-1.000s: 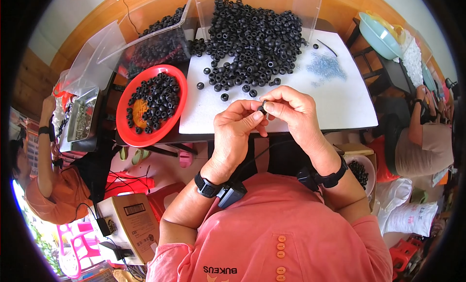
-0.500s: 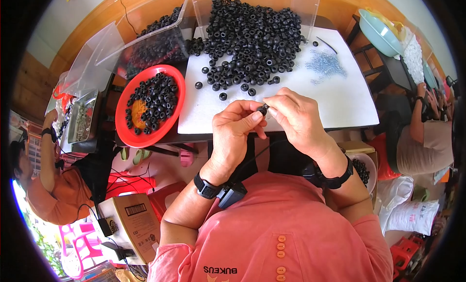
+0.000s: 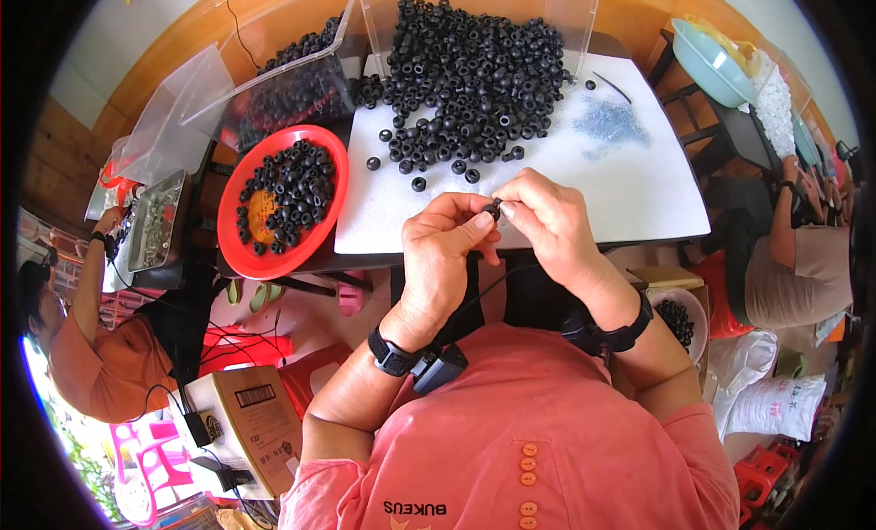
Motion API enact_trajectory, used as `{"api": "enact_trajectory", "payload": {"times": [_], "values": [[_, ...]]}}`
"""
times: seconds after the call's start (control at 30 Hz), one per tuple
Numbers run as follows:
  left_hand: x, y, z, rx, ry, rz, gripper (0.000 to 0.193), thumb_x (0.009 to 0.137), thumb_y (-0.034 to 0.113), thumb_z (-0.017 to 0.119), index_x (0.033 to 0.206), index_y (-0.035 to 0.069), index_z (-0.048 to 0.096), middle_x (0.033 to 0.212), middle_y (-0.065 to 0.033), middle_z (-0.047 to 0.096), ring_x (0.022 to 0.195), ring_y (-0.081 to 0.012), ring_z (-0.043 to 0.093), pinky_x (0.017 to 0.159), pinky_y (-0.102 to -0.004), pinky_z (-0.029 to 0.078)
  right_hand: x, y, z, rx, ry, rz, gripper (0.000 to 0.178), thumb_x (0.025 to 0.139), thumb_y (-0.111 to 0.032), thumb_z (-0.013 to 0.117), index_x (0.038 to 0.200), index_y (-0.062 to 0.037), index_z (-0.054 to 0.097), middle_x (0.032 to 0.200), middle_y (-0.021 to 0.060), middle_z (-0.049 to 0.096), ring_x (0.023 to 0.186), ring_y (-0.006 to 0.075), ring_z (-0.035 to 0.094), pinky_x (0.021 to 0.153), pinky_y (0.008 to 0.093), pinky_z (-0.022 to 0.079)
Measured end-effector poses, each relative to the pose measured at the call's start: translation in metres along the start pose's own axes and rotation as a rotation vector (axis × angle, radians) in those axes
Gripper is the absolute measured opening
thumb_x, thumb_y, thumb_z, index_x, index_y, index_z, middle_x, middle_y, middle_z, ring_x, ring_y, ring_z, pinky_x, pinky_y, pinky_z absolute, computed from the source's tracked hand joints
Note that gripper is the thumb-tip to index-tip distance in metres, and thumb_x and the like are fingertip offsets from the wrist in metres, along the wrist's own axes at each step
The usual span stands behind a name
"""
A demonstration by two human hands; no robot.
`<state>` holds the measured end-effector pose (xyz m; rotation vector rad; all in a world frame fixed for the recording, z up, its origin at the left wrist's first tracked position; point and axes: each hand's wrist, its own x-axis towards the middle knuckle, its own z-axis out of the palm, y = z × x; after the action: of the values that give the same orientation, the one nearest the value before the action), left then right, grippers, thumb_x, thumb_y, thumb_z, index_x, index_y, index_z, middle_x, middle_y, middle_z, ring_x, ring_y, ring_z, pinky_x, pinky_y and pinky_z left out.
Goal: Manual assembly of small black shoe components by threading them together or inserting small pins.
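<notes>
Just past the near edge of the white tabletop, my left hand (image 3: 440, 252) pinches a small black ring-shaped part (image 3: 493, 210) between thumb and forefinger. My right hand (image 3: 549, 224) meets it from the other side, its thumb and forefinger closed right beside the part; anything small between those fingertips is too hidden to name. Beyond my hands spreads a big heap of the same black ring parts (image 3: 474, 69), with a few loose ones at its near edge. A red oval basin (image 3: 339, 179) holding more of them stands left of the white surface (image 3: 630, 197).
Right of the heap lie a scatter of small clear bluish pieces (image 3: 610, 121) and a thin black stick (image 3: 612, 87). A clear plastic bin (image 3: 196, 115) of black parts stands at the back left. Co-workers sit on both sides; a cardboard box (image 3: 260, 430) is at lower left.
My right hand has shifted slightly left and tilted at the part, while my left hand keeps its pinch almost in place. The left co-worker's hand has moved toward the metal tray.
</notes>
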<state>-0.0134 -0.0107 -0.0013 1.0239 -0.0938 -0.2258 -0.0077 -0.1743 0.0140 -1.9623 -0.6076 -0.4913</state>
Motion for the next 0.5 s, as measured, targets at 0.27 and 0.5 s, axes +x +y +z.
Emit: {"api": "enact_trajectory", "payload": {"times": [0.27,0.5], "values": [[0.001,0.000,-0.002,-0.012,-0.017,0.010,0.011,0.094,-0.002,0.059,0.104,-0.006,0.061,0.087,-0.0094,0.064,0.070,-0.0149,0.063,0.056,-0.0269,0.055,0.002,-0.007,0.003,-0.387,0.055,-0.333,0.015,0.076,-0.003,0.062,0.091,-0.0021,0.060,0.076,0.0086,0.053,0.067,0.0279,0.056,0.058,0.0381,0.046],[-0.001,0.003,0.000,-0.058,-0.013,-0.011,0.012,0.094,-0.003,0.057,0.105,-0.006,0.062,0.092,-0.0101,0.066,0.075,-0.0155,0.064,0.065,-0.0276,0.056,-0.005,-0.016,0.005,-0.514,0.038,-0.341,0.024,0.070,-0.007,0.066,0.092,-0.0020,0.058,0.084,0.0088,0.054,0.071,0.0266,0.055,0.061,0.0387,0.046]]}}
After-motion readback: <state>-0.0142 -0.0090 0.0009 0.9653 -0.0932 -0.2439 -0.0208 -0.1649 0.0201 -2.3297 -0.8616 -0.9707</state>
